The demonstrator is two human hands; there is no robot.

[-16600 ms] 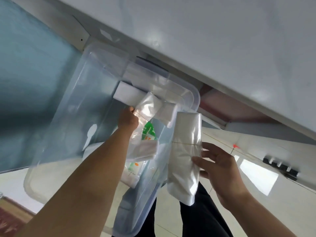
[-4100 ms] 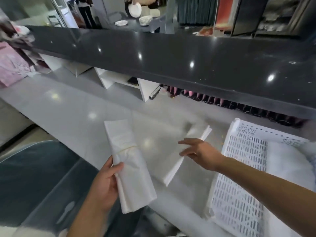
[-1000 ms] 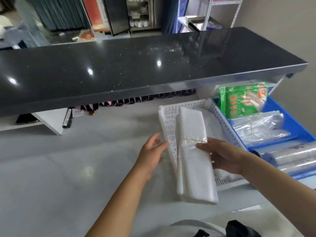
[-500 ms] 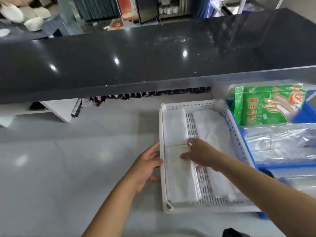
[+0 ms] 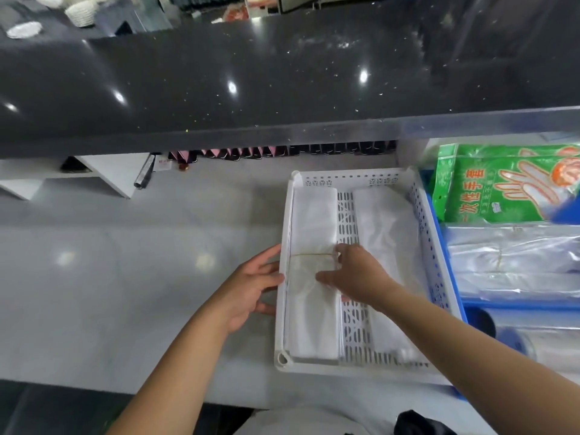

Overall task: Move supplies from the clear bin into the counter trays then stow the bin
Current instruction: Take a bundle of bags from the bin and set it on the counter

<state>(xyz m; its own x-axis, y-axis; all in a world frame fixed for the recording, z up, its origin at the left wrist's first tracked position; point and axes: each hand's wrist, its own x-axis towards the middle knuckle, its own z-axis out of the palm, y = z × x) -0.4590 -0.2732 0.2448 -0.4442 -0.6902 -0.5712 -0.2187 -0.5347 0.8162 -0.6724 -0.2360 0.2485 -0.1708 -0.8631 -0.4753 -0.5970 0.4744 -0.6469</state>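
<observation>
While the left hand [image 5: 251, 285] rests with straight, spread fingers against the outer left wall of the white perforated tray [image 5: 423, 246], the right hand [image 5: 351, 274] reaches into that tray from the near side. Its grip is loose: the fingers are extended and lie on the banded bundle of white bags [image 5: 312, 277], fingertips at the bundle's right edge just beside the thin rubber band [image 5: 309, 254] that crosses it, thumb lying across the bundle's top nearer the person. Whether thumb and fingers actually pinch the bundle cannot be told; they look laid flat on it rather than curled round it.

That bundle lies lengthwise along the tray's left wall, running from the far wall to the near one, directly under the right hand's fingers and just inside the wall the left hand touches. A second bundle of white bags [image 5: 386, 233] lies parallel to it in the right half of the tray, with a strip of slotted tray floor showing between the two; the right forearm crosses above its near part.

The tray sits on the pale grey counter [image 5: 125, 277], touching a blue tray [image 5: 439, 227] on its right. In the blue tray are a green packet of disposable gloves [image 5: 502, 186] at the far end and clear plastic bags [image 5: 514, 262] nearer. A dark speckled ledge [image 5: 251, 89] overhangs the counter's far side.
</observation>
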